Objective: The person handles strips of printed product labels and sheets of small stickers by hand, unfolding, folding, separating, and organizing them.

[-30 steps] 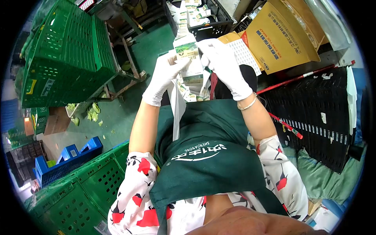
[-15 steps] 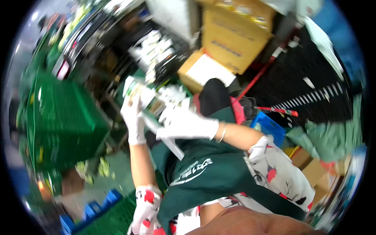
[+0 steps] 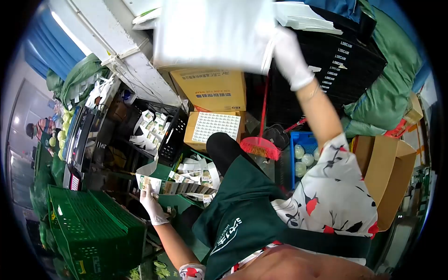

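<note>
Head view: left hand (image 3: 151, 206), thin white glove, fingers closed in a pinch on the label strip (image 3: 148, 182). Strip is glossy paper, green-and-white print, low left of centre; a pale length runs up from the hand toward the black crate (image 3: 176, 127), a printed length runs right over the loose labels (image 3: 205, 176), which are curled and heaped. Right hand (image 3: 288, 58), same glove, grasps the right edge of a white sheet (image 3: 212, 35); finger detail blurred. Sheet is broad, flat, roughly rectangular, smeared, held up at top centre in front of the cardboard box (image 3: 212, 95).

Black crate is slotted plastic, more folded labels inside. Grid-printed sticker sheet (image 3: 217, 127) lies flat on a low carton. Red broom (image 3: 261, 148) has coarse bristles. Blue crate (image 3: 294, 140) has pale round items inside. Green crate (image 3: 95, 233) at left, perforated plastic.

Left forearm reaches up and leftward, hand low, thumb up. Right arm stretches forward, raised, bracelet at wrist.
</note>
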`<action>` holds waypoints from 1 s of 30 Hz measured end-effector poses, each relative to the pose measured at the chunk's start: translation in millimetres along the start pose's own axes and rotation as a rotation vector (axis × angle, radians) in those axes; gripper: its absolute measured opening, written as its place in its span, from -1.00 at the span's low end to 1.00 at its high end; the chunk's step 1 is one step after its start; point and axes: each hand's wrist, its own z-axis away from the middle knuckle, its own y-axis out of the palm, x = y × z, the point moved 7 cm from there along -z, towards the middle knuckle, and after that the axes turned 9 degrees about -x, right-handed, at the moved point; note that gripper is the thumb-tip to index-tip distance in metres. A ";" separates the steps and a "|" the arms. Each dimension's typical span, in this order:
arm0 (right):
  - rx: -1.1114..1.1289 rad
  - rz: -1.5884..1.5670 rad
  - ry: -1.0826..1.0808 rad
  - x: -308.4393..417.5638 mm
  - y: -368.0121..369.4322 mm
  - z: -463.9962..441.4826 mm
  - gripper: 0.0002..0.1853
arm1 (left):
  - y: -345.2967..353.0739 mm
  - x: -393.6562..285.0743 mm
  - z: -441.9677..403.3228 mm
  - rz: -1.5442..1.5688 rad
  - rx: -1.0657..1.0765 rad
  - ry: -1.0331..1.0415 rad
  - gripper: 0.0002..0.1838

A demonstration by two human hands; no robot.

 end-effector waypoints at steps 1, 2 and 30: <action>-0.014 0.056 -0.043 -4.7 -31.7 -44.7 -0.79 | 2.7 4.7 1.5 0.012 0.006 -0.008 -0.82; -0.156 0.062 -0.232 -6.8 -66.3 -91.0 -0.67 | 5.8 5.7 5.0 0.001 0.009 -0.021 -0.84; 0.048 0.158 1.352 -506.7 -5.9 318.8 -0.57 | 13.0 -15.5 51.6 -0.190 -0.168 -0.054 -0.22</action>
